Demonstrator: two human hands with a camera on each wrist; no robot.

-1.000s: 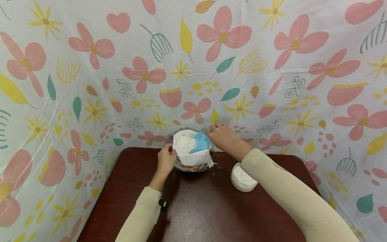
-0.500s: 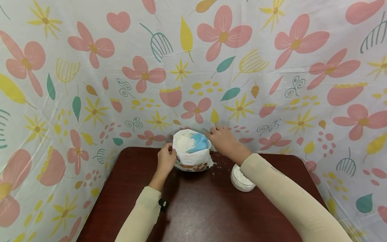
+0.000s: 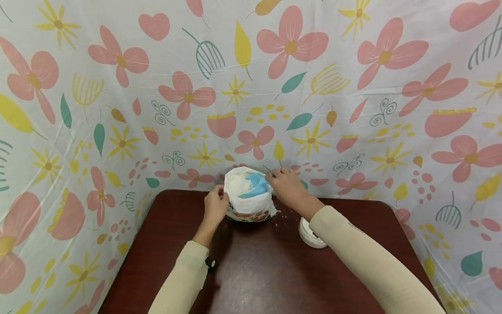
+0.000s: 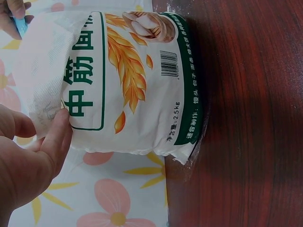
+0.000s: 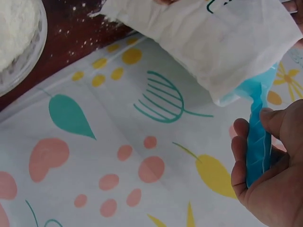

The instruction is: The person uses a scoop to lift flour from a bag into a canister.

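An opened white flour bag (image 3: 251,205) stands upright near the table's back edge, its rim folded outward and white flour (image 3: 235,185) inside. My left hand (image 3: 215,205) pinches the bag's rim at the left side; in the left wrist view its thumb and fingers lie on the cloth-like edge of the printed bag (image 4: 123,85). At the opposite side, my right hand (image 3: 289,188) grips the ridged handle of a blue scoop (image 5: 258,146). The scoop's head (image 3: 255,185) lies in the bag against the flour, partly hidden by the rim in the right wrist view.
A clear round container (image 3: 310,237) of white flour stands to the bag's right, partly hidden under my right forearm. Spilled flour (image 3: 283,218) dots the dark red table (image 3: 251,270) between them. A flower-printed curtain (image 3: 188,135) hangs close behind the bag.
My right hand has come down slightly, and the scoop's head has shifted left and lower in the flour. My left hand stays on the rim.
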